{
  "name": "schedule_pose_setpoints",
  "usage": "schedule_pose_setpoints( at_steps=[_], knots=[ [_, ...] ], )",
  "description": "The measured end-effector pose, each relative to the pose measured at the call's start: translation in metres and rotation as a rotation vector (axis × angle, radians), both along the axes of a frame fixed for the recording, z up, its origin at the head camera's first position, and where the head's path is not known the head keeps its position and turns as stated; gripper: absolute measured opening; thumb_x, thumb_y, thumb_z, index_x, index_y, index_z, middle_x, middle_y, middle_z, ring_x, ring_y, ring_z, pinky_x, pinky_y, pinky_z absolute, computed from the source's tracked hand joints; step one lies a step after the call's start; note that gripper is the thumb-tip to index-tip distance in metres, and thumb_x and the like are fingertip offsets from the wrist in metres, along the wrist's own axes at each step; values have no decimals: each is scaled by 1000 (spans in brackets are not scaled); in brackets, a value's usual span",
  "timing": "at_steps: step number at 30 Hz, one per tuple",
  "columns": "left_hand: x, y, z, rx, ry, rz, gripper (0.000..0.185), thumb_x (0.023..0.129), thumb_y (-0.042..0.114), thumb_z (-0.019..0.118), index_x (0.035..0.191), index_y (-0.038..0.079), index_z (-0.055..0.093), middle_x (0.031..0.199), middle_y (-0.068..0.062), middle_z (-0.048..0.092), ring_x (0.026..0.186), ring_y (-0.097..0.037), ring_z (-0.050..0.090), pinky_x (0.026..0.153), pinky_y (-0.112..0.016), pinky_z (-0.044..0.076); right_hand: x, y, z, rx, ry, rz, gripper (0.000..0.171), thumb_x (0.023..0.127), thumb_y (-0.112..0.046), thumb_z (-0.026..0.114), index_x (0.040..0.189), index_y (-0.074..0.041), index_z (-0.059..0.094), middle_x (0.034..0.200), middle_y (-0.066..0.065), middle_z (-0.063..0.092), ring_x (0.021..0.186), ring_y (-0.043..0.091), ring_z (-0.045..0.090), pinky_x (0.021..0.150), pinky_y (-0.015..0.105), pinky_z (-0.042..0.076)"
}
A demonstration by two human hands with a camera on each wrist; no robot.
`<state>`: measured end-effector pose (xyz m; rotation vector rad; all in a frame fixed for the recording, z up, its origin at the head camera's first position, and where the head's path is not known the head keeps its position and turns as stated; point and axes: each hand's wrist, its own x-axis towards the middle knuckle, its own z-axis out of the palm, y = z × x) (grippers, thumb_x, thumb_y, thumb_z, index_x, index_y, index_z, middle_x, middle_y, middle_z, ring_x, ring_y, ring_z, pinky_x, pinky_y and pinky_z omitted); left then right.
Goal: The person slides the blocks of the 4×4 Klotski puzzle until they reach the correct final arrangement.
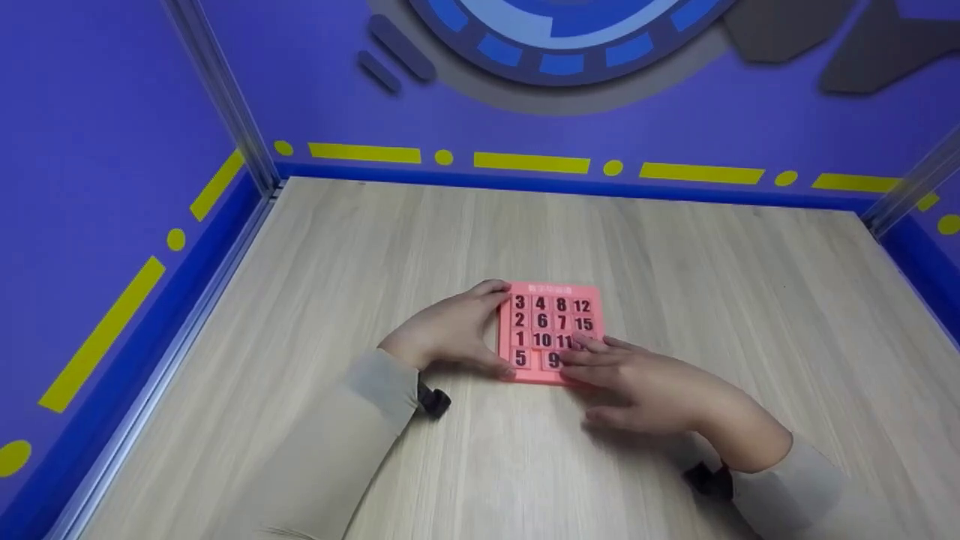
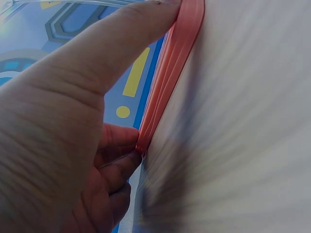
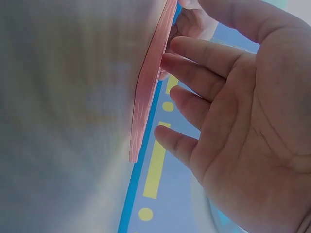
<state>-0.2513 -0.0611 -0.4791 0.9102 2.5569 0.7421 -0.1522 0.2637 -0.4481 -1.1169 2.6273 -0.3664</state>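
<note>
Light wood-grain tabletop; purple walls with yellow dash-dot stripes; blue circular emblem.

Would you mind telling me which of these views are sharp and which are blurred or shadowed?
Head view: sharp and evenly lit, numbers on the pink number puzzle readable where uncovered, soft shadow under the right hand. Left wrist view: table smeared by blur, dark shadow beside the left hand. Right wrist view: table hazy, puzzle edge soft, the palm clearer.
</note>
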Motion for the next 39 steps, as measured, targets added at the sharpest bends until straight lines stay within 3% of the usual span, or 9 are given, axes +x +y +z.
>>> schedule_pose_setpoints(
  at_steps=[11, 21, 26, 32, 39],
  knots=[
    [0, 0, -2, 9, 4, 9, 129, 76, 60, 99, 178, 13, 37, 188, 0, 32, 173, -24, 36, 142, -40, 35, 1, -7, -4, -14, -105, 10, 67, 109, -44, 72, 168, -19, 57, 178, 5, 51, 173, 35, 36, 143, 66, 23],
    [0, 1, 0, -7, 13, -3, 130, 77, 62, 98, 178, 10, 36, 188, -3, 32, 173, -26, 37, 142, -41, 36, -1, -8, -6, -18, -150, 30, 71, 107, -45, 72, 170, -18, 54, 182, 6, 43, 175, 37, 30, 144, 68, 14],
    [1, 1, 0, -7, 10, 6, 129, 77, 61, 98, 178, 10, 36, 188, -3, 31, 173, -26, 36, 142, -42, 35, -1, -7, -6, -22, -163, 29, 72, 106, -45, 74, 171, -23, 52, 184, 5, 39, 177, 34, 26, 145, 67, 12],
    [2, 2, -2, 13, -2, 2, 128, 77, 59, 99, 179, 13, 36, 188, -1, 31, 173, -25, 36, 142, -42, 35, 2, 6, -3, -31, -140, -26, 70, 109, -44, 73, 173, -28, 50, 186, -1, 37, 176, 35, 28, 144, 65, 22],
    [2, 0, 0, 31, -10, -6, 128, 77, 57, 100, 179, 15, 35, 188, -1, 30, 173, -26, 36, 143, -41, 34, 10, 34, 4, -15, -59, -164, 62, 110, -40, 74, 166, -20, 60, 179, 5, 50, 167, 41, 46, 134, 67, 42]
  ],
)
